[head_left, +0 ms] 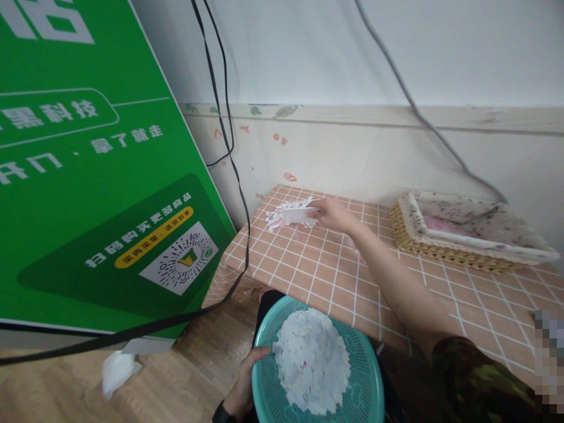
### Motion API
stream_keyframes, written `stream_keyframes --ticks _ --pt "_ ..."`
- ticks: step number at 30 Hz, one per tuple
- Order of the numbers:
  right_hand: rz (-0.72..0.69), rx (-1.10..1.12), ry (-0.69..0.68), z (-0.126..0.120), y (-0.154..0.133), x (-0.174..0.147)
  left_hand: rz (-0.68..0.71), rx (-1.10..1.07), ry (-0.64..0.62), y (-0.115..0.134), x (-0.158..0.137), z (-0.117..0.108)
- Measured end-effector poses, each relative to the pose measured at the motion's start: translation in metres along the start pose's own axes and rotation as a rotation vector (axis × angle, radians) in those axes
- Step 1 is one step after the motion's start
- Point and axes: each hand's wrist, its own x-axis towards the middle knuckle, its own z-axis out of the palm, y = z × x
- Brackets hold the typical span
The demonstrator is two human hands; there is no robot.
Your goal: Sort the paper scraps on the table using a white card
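Note:
My right hand (333,215) reaches across the checked tablecloth (317,258), fingers closed on the end of a thin white flat strip (299,215). Its exact kind I cannot make out. The strip stands against a small heap of white and pinkish paper scraps (274,221) at the table's far left corner. Below the table's front edge, my left hand (245,382) grips the left rim of a round green plastic colander (374,376). Inside the colander lies a large mound of small white paper scraps (312,359).
A wicker basket (440,249) with a floral cloth lining stands at the right. A large green printed panel (66,194) rises on the left. A black cable (245,235) hangs across the table's left corner. White plastic (118,371) lies on the wooden floor.

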Motion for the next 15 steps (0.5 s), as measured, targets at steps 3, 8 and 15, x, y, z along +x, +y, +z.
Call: stream_keyframes --ticks 3,8,15 --pt "-0.023 -0.030 0.007 -0.0034 0.0041 -0.0010 -0.001 -0.004 0.004 -0.0010 0.0008 -0.0007" --pt "-0.020 -0.043 -0.029 -0.0055 0.0079 -0.0014 -0.013 0.002 -0.011 -0.0025 0.0031 -0.0012" --pt "-0.032 0.000 0.002 0.0019 0.0069 0.0002 -0.045 0.004 -0.022 -0.0034 0.0056 -0.0015"
